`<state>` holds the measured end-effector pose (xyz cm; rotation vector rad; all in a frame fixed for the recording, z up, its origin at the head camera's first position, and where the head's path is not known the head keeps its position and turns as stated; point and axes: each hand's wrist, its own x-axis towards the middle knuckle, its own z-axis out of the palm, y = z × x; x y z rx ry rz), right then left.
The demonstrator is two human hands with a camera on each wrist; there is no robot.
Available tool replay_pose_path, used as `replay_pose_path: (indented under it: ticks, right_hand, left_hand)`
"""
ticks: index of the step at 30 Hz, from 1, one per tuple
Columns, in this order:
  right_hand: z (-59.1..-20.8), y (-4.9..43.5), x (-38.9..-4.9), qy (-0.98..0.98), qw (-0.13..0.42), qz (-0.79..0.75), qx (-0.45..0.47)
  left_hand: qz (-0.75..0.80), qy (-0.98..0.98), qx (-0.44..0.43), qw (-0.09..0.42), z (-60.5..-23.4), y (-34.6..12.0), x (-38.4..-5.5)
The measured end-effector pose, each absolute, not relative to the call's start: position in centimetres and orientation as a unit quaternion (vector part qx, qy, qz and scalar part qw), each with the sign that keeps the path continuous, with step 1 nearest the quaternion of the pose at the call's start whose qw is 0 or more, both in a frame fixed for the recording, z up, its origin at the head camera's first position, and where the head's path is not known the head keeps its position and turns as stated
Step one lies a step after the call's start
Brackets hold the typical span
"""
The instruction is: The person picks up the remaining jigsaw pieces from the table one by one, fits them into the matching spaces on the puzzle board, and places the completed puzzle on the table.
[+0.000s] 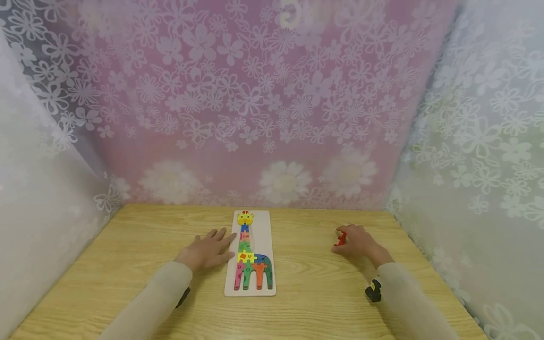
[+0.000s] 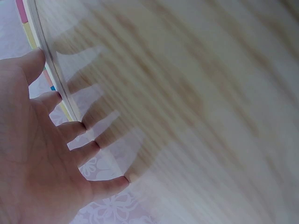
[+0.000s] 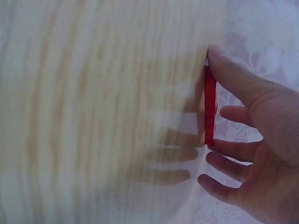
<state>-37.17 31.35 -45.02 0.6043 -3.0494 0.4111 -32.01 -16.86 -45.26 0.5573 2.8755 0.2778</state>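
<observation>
A white board (image 1: 264, 231) bears a giraffe puzzle (image 1: 247, 259) of colourful interlocking pieces, with a yellow head at the far end. My left hand (image 1: 208, 250) rests at the left side of this board, palm down and fingers spread. In the left wrist view, the thumb and index finger reach the edge of the board (image 2: 50, 60), and the other fingertips meet the table. Off to the right, my right hand (image 1: 357, 243) holds a red puzzle piece (image 3: 210, 105) flat on the table between thumb and a finger at its two ends. The hand partly hides that piece in the head view.
The wooden table (image 1: 301, 307) extends around the board and both hands. Flower-patterned curtains (image 1: 272, 118) hang behind the table and along both sides. Dark wrist devices (image 1: 374, 290) show at the sleeves.
</observation>
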Motion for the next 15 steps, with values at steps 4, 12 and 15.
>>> replay_pose_path:
  ticks: [4,12,15]
  right_hand:
    - [-45.3,30.6,-37.2,-0.970,0.013,0.132,0.203]
    - [-45.1,28.6,-37.1,-0.964,0.053,0.094,0.241]
    - [-44.9,28.0,-37.0,-0.962,0.058,0.092,0.249]
  left_hand:
    - [0.095,0.973,0.187,0.101,-45.2,-16.9,-31.8]
    - [0.095,0.973,0.185,0.099,-45.2,-16.8,-31.9]
    - [0.096,0.973,0.186,0.101,-45.3,-16.8,-32.0]
